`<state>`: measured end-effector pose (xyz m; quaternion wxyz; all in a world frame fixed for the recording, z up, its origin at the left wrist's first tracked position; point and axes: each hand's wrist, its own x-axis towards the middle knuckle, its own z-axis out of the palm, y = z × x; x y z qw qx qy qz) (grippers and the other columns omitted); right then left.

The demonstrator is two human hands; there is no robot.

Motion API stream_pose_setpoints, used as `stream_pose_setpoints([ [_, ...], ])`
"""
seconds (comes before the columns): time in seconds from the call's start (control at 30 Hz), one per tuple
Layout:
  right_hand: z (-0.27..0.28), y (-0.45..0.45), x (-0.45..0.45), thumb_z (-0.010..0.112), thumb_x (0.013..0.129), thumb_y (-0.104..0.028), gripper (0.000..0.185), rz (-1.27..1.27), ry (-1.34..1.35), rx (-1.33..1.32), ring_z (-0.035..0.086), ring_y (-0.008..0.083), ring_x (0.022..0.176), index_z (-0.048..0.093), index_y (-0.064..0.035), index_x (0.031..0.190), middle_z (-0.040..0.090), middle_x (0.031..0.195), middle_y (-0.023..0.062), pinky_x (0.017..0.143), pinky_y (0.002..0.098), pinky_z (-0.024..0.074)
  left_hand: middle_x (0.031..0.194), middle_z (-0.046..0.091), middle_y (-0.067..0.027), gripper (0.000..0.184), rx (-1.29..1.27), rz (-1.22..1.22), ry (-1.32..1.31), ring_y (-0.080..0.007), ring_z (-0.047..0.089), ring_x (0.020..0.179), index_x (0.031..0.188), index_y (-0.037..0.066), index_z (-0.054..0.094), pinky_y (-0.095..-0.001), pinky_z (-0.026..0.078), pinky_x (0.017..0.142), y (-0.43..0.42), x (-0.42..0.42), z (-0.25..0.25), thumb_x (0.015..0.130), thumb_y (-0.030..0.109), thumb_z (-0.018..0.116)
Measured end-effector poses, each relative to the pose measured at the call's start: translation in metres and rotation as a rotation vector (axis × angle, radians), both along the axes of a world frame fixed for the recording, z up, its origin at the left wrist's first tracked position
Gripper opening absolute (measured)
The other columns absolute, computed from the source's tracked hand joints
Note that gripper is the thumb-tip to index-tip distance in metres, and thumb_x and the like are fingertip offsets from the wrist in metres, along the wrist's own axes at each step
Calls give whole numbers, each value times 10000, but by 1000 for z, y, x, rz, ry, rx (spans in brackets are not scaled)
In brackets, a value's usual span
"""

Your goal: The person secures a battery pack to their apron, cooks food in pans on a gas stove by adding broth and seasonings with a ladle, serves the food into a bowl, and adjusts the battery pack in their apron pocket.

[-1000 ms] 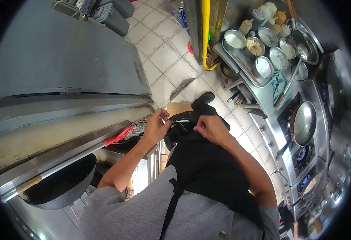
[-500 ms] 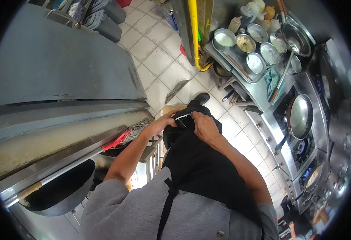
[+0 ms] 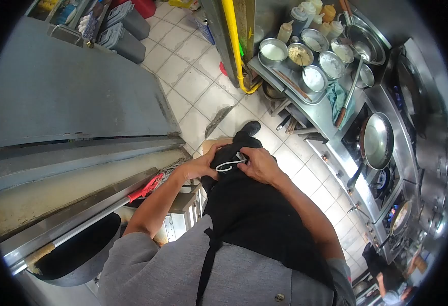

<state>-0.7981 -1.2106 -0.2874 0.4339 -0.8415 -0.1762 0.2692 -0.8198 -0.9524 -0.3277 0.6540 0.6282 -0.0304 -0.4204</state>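
Black cloth (image 3: 264, 214), seemingly an apron, hangs over my front and is bunched between my hands. My left hand (image 3: 201, 166) grips the left edge of the bunched cloth, its fingers partly hidden behind it. My right hand (image 3: 260, 164) is closed, thumb and fingers pinching the end of a thin white cord (image 3: 225, 163) against the cloth. The cord curves in a loose loop toward my left hand. What lies inside the folds is hidden.
At right is a steel stove with a frying pan (image 3: 378, 141). Sauce bowls (image 3: 274, 51) and squeeze bottles stand on the counter. A wok (image 3: 76, 255) and red-handled mop (image 3: 144, 188) are at left. A yellow pipe (image 3: 234, 41) stands ahead. Another person (image 3: 387, 280) appears lower right.
More of the white cord shows now, spread in a curve over the cloth. My right hand has turned slightly, and the view has shifted a little.
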Motion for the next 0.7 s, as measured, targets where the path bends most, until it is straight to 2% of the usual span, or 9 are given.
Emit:
stream_pose_setpoints([
  [0.03, -6, 2, -1, 719, 806, -189, 276, -12, -30, -18, 678, 440, 826, 651, 18, 975, 685, 820, 244, 766, 516, 533, 1430, 467, -98, 949, 1, 2, -2, -187, 411, 1364, 1528, 30, 327, -319, 357, 1140, 0, -3, 3, 663, -45, 709],
  [0.1, -10, 5, -3, 730, 790, -208, 306, -26, -61, -35, 674, 439, 811, 662, 4, 1000, 685, 833, 236, 745, 506, 534, 1379, 512, -113, 888, 287, -11, -21, -188, 471, 1305, 1521, 31, 319, -335, 390, 1116, -1, -12, 9, 770, 54, 791],
  [0.13, -12, 7, -5, 731, 776, -213, 313, -62, -84, -34, 674, 437, 797, 663, 7, 988, 682, 830, 240, 735, 505, 537, 1379, 512, -113, 888, 287, -13, -22, -188, 471, 1305, 1521, 31, 319, -335, 390, 1116, -3, -15, 11, 770, 54, 791],
  [0.2, -12, 9, -9, 731, 762, -217, 319, -104, -103, -32, 673, 436, 784, 664, 10, 976, 678, 827, 245, 725, 504, 540, 1328, 566, -153, 888, 330, 120, 15, -213, 551, 1245, 1473, -4, 382, -325, 415, 1097, -6, -21, 13, 758, 187, 874],
  [0.43, 0, 11, -20, 738, 755, -195, 350, -61, -364, -38, 668, 388, 834, 648, 17, 1019, 683, 871, 194, 758, 475, 556, 1353, 589, -159, 919, 223, 212, 38, -201, 579, 1236, 1511, 19, 395, -330, 462, 1049, -3, -32, 8, 772, 238, 896],
  [0.5, 3, 10, -21, 742, 754, -190, 355, -27, -397, -54, 662, 381, 841, 646, 15, 1027, 679, 874, 183, 757, 471, 555, 1341, 617, -162, 921, 365, 127, 27, -219, 610, 1207, 1498, 26, 437, -335, 484, 1025, 0, -27, 13, 771, 345, 902],
  [0.57, 7, 9, -23, 709, 752, -164, 289, -11, -380, -72, 652, 372, 889, 595, 15, 948, 668, 934, 188, 776, 459, 553, 1300, 645, -161, 902, 338, 133, 52, -235, 633, 1173, 1467, 20, 476, -344, 494, 1013, 2, -24, 14, 763, 391, 900],
  [0.63, 12, 7, -23, 729, 753, -173, 320, -4, -395, -73, 650, 371, 892, 583, 15, 967, 656, 937, 186, 778, 461, 552, 1259, 674, -160, 889, 306, 135, 74, -250, 656, 1138, 1436, 15, 514, -352, 505, 1000, 3, -28, 6, 754, 437, 898],
  [0.7, 11, 4, -24, 749, 753, -182, 353, -4, -409, -78, 649, 371, 895, 571, 14, 986, 644, 940, 184, 780, 463, 552, 1170, 713, -175, 835, 543, 216, 21, -275, 689, 1076, 1352, 4, 588, -369, 525, 966, 1, -31, -3, 745, 492, 890],
])
